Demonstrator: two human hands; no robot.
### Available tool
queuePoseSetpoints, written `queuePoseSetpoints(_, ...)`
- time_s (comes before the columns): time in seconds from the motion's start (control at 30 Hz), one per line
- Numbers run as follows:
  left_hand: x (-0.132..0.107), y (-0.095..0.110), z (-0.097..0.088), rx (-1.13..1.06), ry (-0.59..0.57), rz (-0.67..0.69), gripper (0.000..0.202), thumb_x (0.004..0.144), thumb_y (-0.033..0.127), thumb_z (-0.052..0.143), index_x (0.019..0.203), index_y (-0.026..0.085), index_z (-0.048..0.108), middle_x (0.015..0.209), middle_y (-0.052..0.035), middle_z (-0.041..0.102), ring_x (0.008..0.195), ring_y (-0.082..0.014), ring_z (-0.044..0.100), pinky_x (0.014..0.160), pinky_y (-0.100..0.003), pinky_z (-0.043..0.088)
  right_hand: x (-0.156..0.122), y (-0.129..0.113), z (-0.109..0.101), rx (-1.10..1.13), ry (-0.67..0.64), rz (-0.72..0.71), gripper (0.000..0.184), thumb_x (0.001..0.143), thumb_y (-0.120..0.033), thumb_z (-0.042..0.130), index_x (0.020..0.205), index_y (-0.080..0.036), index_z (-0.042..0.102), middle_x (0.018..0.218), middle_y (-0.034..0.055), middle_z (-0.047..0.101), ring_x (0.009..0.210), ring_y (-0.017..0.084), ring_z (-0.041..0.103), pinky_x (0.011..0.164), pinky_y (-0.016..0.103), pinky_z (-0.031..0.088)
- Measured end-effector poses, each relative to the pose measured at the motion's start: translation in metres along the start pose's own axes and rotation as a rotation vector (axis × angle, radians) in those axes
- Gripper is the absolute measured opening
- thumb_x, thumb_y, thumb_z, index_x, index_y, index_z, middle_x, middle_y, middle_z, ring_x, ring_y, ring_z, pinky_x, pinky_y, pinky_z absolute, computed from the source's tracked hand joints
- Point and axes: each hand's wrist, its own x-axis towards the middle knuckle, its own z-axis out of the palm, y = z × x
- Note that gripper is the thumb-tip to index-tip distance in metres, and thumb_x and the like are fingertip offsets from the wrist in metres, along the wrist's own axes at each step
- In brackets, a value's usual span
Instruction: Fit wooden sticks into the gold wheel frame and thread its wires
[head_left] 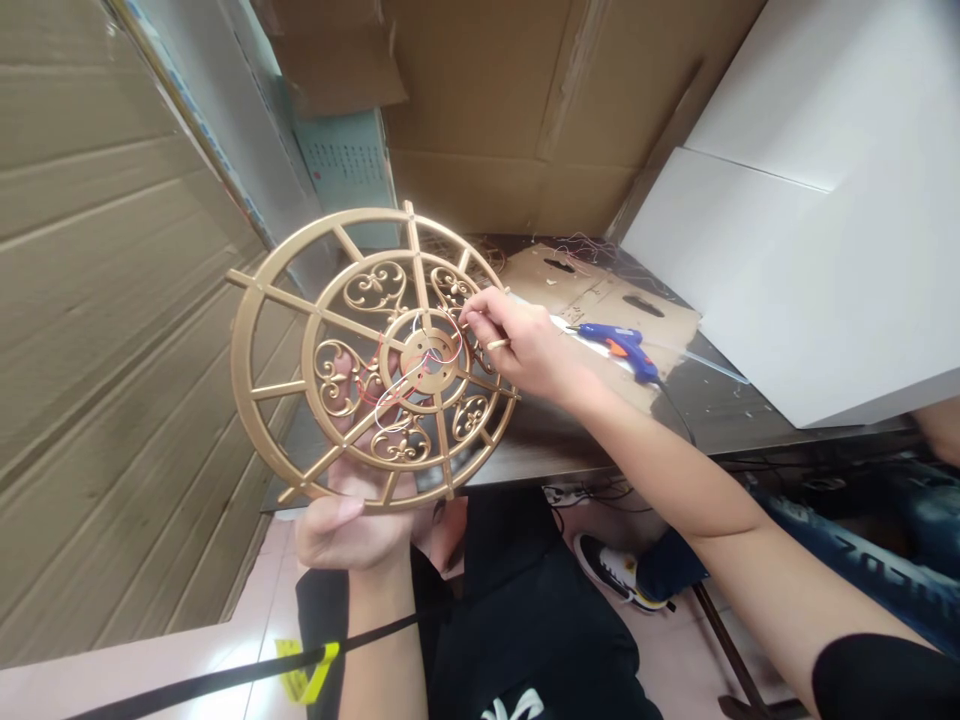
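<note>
A round gold openwork frame [310, 368], like a wheel with spokes and scroll ornaments, is tilted in front of me. My left hand [356, 525] grips its lower edge, the thumb over the rim and the other fingers partly hidden behind the openwork. Thin red and white wires [405, 385] loop across the hub and the left scrolls. At the frame's right side my right hand [517, 340] is closed in a pinch, and a red wire runs up to its fingertips. A short cream-coloured piece [498, 344] pokes out beneath those fingers; its kind is unclear.
A blue glue gun [619, 345] with orange parts lies on flattened cardboard [540, 275] on the dark table [720, 420]. Loose wires [592, 250] are behind it. Cardboard [90, 300] stands close at left, and white boxes [810, 230] at right. Another person's leg [862, 550] is at lower right.
</note>
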Motion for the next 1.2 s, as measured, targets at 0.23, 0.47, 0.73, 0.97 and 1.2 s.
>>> queuePoseSetpoints(0.23, 0.001, -0.001, -0.004, 0.001, -0.012, 0.094, 0.089, 0.064, 0.025, 0.059, 0.152, 0.042, 0.058, 0.161, 0.0058, 0.057, 0.159, -0.0375, 0.038, 0.132, -0.062, 0.030, -0.002, -0.002, -0.001, -0.012, 0.034, -0.086, 0.015, 0.101, -0.021, 0.049, 0.095, -0.019, 0.062, 0.068, -0.0028, 0.058, 0.059, 0.010, 0.048, 0.063, 0.026, 0.040)
queuePoseSetpoints(0.47, 0.001, -0.002, 0.004, -0.050, -0.050, 0.087, 0.086, 0.067, 0.023, 0.058, 0.151, 0.043, 0.059, 0.161, 0.0074, 0.056, 0.160, -0.0351, 0.036, 0.133, -0.063, 0.028, -0.004, 0.000, 0.000, -0.097, -0.008, -0.094, 0.013, 0.091, -0.016, 0.055, 0.098, -0.020, 0.065, 0.070, -0.0028, 0.057, 0.064, 0.011, 0.051, 0.067, 0.026, 0.042)
queuePoseSetpoints(0.73, 0.002, 0.001, -0.006, 0.003, -0.038, 0.069, 0.085, 0.064, 0.022, 0.057, 0.146, 0.041, 0.063, 0.156, 0.0055, 0.061, 0.155, -0.0369, 0.044, 0.127, -0.063, 0.039, -0.002, 0.003, -0.003, -0.117, -0.071, -0.140, 0.021, 0.084, -0.008, 0.051, 0.097, -0.020, 0.063, 0.082, -0.0006, 0.067, 0.074, 0.012, 0.056, 0.070, 0.026, 0.041)
queuePoseSetpoints(0.97, 0.003, -0.001, -0.005, -0.018, -0.058, 0.059, 0.082, 0.066, 0.024, 0.058, 0.145, 0.041, 0.064, 0.156, 0.0042, 0.062, 0.155, -0.0369, 0.045, 0.127, -0.064, 0.038, -0.001, 0.006, -0.002, -0.110, -0.103, -0.140, 0.020, 0.084, -0.008, 0.052, 0.097, -0.020, 0.060, 0.086, 0.0001, 0.068, 0.077, 0.013, 0.057, 0.071, 0.028, 0.041)
queuePoseSetpoints(1.2, 0.002, 0.001, -0.006, 0.028, -0.012, 0.061, 0.083, 0.063, 0.024, 0.058, 0.144, 0.040, 0.065, 0.155, 0.0036, 0.063, 0.154, -0.0385, 0.046, 0.125, -0.065, 0.041, -0.001, 0.007, -0.002, -0.109, -0.111, -0.152, 0.019, 0.086, -0.007, 0.051, 0.097, -0.020, 0.060, 0.088, 0.0005, 0.068, 0.077, 0.013, 0.056, 0.072, 0.028, 0.041)
